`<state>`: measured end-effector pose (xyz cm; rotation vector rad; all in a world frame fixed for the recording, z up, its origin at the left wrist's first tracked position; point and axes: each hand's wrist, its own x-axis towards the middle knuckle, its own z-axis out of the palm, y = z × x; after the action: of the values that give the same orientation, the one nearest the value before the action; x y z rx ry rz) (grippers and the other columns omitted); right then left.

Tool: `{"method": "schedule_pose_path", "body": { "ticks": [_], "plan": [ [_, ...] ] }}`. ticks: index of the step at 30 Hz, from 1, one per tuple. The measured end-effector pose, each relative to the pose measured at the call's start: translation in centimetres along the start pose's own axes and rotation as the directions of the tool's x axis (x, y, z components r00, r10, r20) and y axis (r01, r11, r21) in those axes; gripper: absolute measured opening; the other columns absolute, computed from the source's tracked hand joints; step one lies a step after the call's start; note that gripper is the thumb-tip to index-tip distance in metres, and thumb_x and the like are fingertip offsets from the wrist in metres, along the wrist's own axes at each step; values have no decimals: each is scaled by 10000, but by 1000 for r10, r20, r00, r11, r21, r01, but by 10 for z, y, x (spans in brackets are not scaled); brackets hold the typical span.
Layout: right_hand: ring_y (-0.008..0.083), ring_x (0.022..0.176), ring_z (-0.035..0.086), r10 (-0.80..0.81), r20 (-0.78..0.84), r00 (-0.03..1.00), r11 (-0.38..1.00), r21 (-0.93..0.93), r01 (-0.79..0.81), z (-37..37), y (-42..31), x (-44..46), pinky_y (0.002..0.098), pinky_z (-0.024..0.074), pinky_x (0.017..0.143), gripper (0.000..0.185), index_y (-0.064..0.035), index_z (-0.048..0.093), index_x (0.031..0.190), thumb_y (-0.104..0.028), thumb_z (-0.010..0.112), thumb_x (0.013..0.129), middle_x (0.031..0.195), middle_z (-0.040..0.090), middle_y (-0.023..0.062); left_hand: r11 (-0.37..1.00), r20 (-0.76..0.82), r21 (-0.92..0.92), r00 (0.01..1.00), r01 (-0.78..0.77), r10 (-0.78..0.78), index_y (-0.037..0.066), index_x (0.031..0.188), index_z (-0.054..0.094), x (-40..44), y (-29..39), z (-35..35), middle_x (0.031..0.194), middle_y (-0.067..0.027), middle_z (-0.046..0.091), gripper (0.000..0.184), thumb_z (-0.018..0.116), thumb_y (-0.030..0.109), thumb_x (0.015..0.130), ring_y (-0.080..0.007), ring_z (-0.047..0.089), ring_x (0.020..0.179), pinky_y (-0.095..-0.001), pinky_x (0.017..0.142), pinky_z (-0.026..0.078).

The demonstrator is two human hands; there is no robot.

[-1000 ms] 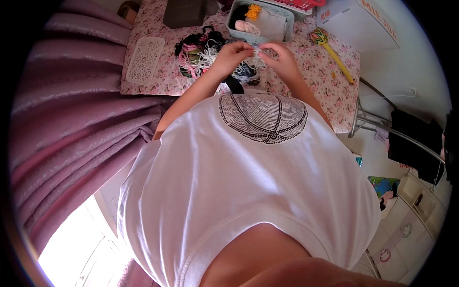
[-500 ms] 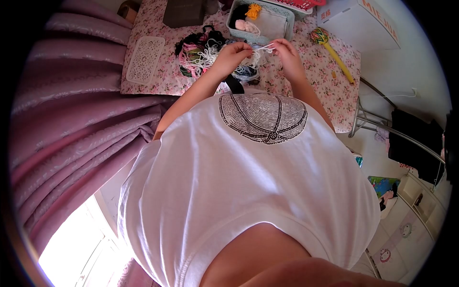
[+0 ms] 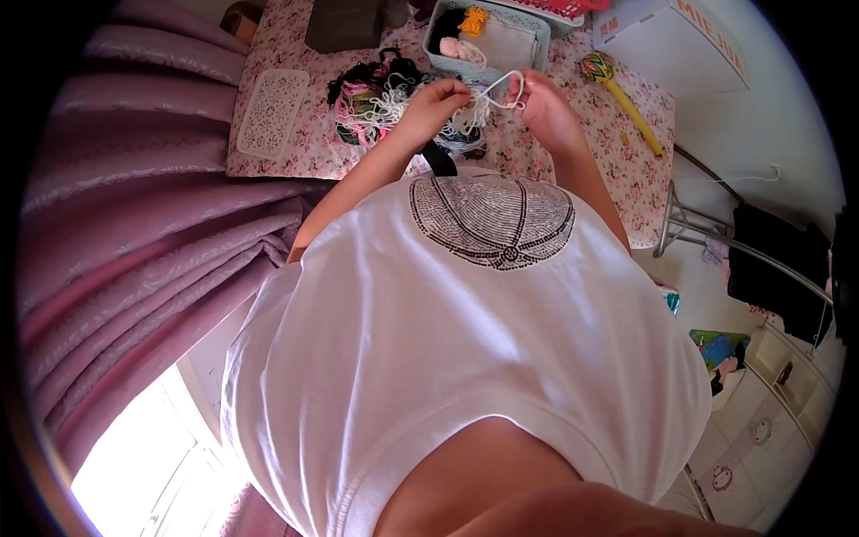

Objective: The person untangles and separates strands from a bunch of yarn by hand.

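White yarn [image 3: 506, 90] runs between my two hands above the table, with a loose loop standing up near the right one. My left hand [image 3: 437, 107] pinches the yarn between thumb and fingers. My right hand [image 3: 548, 109] has its fingers curled on the loop's right side. Below and left of my hands lies a tangled heap of yarn [image 3: 356, 109] in black, pink, green and white. More dark and grey-blue strands [image 3: 463, 140] lie under the white yarn, partly hidden by my left hand.
A light blue basket [image 3: 542, 55] with yarn balls stands behind my hands. A white lace-pattern tray [image 3: 271, 114] lies at the left, a dark box [image 3: 344, 24] behind it. At the right are a yellow stick with a multicoloured yarn head [image 3: 633, 115] and a white carton [image 3: 667, 45].
The white yarn, held in a narrow strand before, now opens into a wider loop. My right hand has turned and shifted slightly right; my left hand stays nearly in place.
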<state>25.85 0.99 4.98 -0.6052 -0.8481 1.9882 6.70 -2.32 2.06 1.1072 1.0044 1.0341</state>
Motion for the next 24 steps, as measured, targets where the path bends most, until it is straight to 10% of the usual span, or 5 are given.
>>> {"method": "schedule_pose_path", "body": {
  "ticks": [6, 18, 24],
  "plan": [
    [70, 651, 479, -40, 147, 988, 677, -724, 135, 9, 8, -1, 211, 397, 611, 136, -13, 553, 812, -139, 533, 765, 728, 551, 21, 999, -24, -36, 999, 31, -32, 19, 809, 526, 1, 4, 4, 737, 21, 518, 94, 507, 104, 775, -41, 446, 687, -175, 619, 355],
    [79, 610, 515, -202, -13, 979, 522, -847, 96, 10, 21, 2, 216, 417, 555, 153, 8, 536, 809, -102, 587, 717, 702, 575, 44, 999, -14, -27, 999, -39, 38, 23, 791, 520, 1, 4, 5, 729, 31, 504, 79, 508, 98, 768, -31, 424, 662, -171, 581, 336],
    [98, 651, 513, -102, -41, 994, 770, -636, 52, 1, 20, 7, 205, 395, 602, 128, 4, 545, 782, -119, 522, 753, 731, 566, 41, 983, -27, 176, 998, -53, 59, 18, 811, 518, 5, -5, -3, 720, 35, 496, 97, 503, 110, 783, -27, 413, 644, -169, 563, 332]
  ]
}}
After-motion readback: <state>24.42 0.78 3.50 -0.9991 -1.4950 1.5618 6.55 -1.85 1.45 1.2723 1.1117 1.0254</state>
